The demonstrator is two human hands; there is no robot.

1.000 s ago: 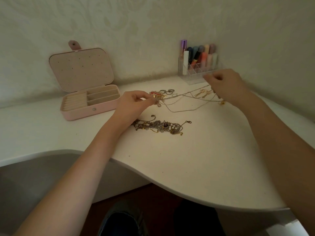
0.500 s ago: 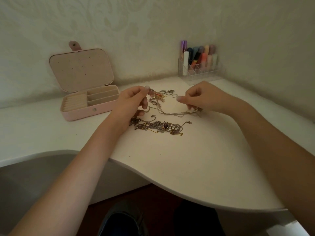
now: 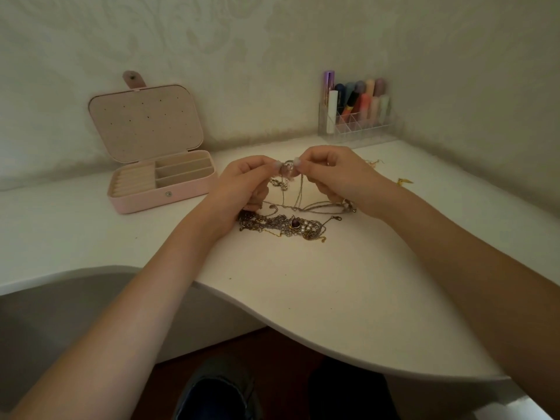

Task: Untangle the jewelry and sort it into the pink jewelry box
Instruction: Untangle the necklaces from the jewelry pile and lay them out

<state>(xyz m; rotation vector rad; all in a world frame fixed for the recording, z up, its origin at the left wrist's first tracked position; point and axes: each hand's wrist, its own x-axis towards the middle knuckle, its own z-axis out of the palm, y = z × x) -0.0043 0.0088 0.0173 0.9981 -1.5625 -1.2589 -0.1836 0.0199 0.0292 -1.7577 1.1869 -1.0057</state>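
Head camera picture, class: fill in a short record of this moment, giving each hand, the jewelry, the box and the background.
left hand: pinches a knot of chains
right hand: pinches the same knot
tangled pile: lies on the table, nearer than the hands
jewelry box: open, left of the hands, compartments look empty
organizer: against the wall, holds tubes

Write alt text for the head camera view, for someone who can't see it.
Two hands, left and right, pinch a tangled chain above a white desk. More jewelry lies below; an open pink jewelry box sits left.
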